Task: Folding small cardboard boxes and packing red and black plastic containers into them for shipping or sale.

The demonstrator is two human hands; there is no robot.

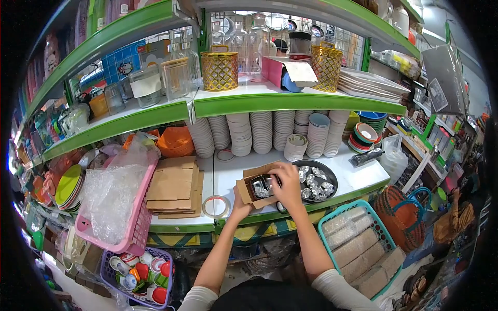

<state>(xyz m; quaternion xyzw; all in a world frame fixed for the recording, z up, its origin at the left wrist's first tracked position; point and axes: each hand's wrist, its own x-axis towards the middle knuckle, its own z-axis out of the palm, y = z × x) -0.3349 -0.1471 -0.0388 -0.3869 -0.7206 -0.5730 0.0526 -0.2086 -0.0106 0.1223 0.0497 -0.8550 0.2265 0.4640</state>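
Note:
An open cardboard box (264, 202) stands on the white shelf, with a dark tray and small silver foil-like cups (261, 191) inside. My left hand (240, 208) grips the box's left side. My right hand (288, 184) reaches over its right part, fingers at the dark tray; whether they hold anything is hidden. Right beside that hand lies a round black pan (330, 175) with several fluted silver metal cups (317, 186). A roll of tape (216, 206) lies left of the box, next to stacked flat cardboard pieces (171, 182).
Stacks of white bowls (260, 132) line the shelf's back. A pink basket (136, 229) with bubble wrap (111, 198) stands left, a purple basket (171, 268) of small items below it. A teal basket (325, 237) holds wrapped boxes at right. A green shelf edge (299, 103) runs above.

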